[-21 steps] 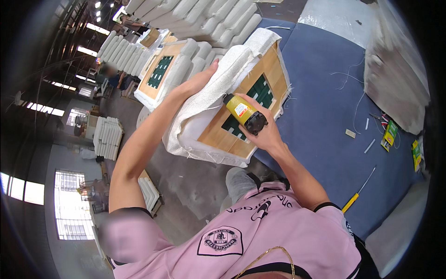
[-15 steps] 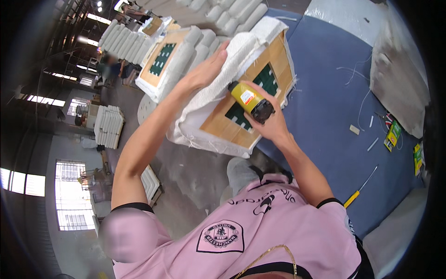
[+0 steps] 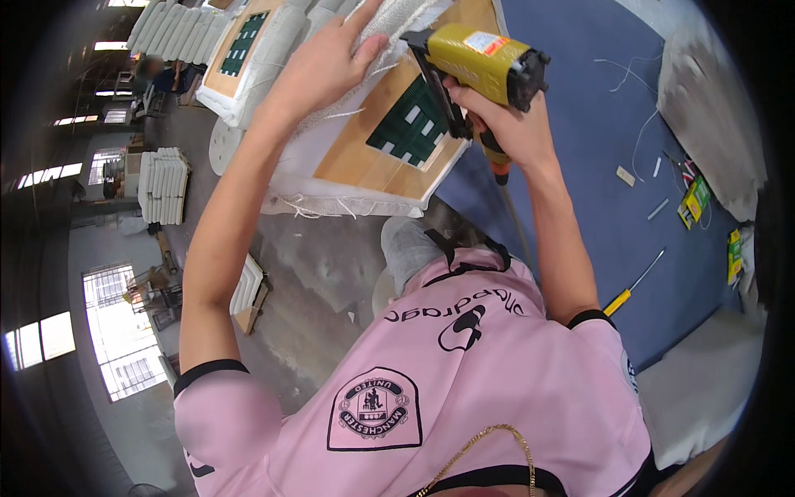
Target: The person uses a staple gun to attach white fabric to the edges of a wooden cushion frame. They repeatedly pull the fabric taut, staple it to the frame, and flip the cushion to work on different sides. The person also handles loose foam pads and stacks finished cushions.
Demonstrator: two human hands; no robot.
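Note:
My right hand is closed around the handle of a yellow and black staple gun, with its hose running down from the grip. The gun's black nose is over an upholstered panel, close to its fabric edge. This panel has a wooden back with green webbing across an opening, and loose threads trail from its lower edge. At the panel's left edge, my left hand grips the white fabric cover, thumb toward the gun. The upper part of the panel runs out of the picture.
A blue-topped table extends to the right, bearing a yellow-handled screwdriver, a green and yellow packet, loose threads and small scraps. Another padded panel stands beyond my left arm. Stacked white cushions are farther left.
The staple gun has lifted and turned, now showing its side and black nose. My left hand stays at the fabric edge, its thumb now visible. The panel sits higher in view.

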